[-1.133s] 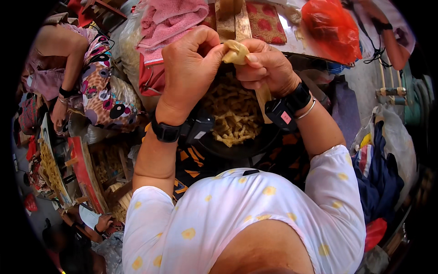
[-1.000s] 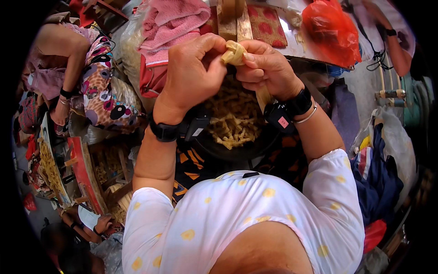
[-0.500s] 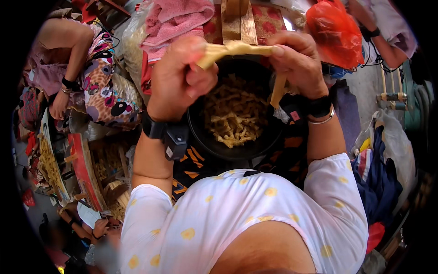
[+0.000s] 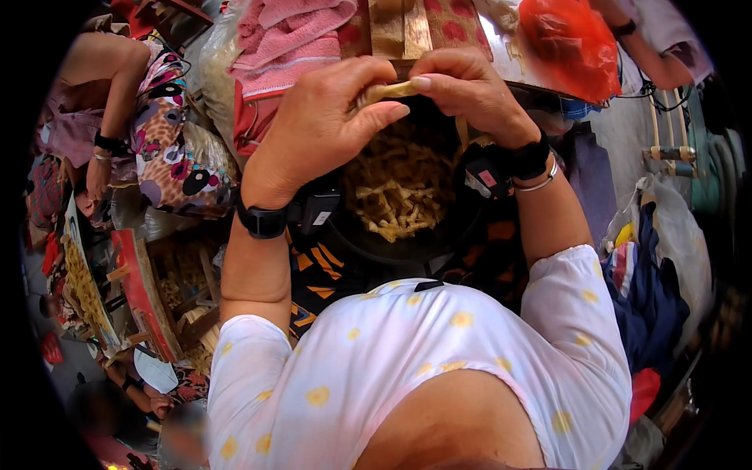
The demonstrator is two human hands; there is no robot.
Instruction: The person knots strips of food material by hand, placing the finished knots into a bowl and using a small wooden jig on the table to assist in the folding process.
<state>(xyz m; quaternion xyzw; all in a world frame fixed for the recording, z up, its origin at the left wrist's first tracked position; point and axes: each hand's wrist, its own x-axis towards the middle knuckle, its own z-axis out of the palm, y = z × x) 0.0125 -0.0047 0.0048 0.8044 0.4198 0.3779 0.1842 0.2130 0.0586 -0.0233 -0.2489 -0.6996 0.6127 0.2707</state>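
Observation:
Over a black round tub point(image 4: 356, 249), I hold a folded pale yellow strip point(image 4: 392, 91) that looks like tofu skin. The thumb and fingertips of my right hand point(image 4: 478, 94) pinch one end. At the other end, the strip runs into my left hand point(image 4: 333, 121), whose fingers curl round it while the thumb points toward the right hand. A loose tail point(image 4: 462, 129) hangs below the right fingers. Inside the tub lies a heap of short knotted yellow pieces point(image 4: 399, 207). My left palm is out of sight.
A pink towel point(image 4: 290, 51) lies beyond my left hand, near a wooden block point(image 4: 403, 31). At the far right is a red plastic bag point(image 4: 568, 51). People sit on both sides; trays of yellow pieces point(image 4: 82, 274) stand at the left. Dark blue cloth point(image 4: 646, 298) lies at right.
My hands have come closer together, and the stretch of strip between them is shorter. The left hand has turned, its back now showing, with the thumb toward the right.

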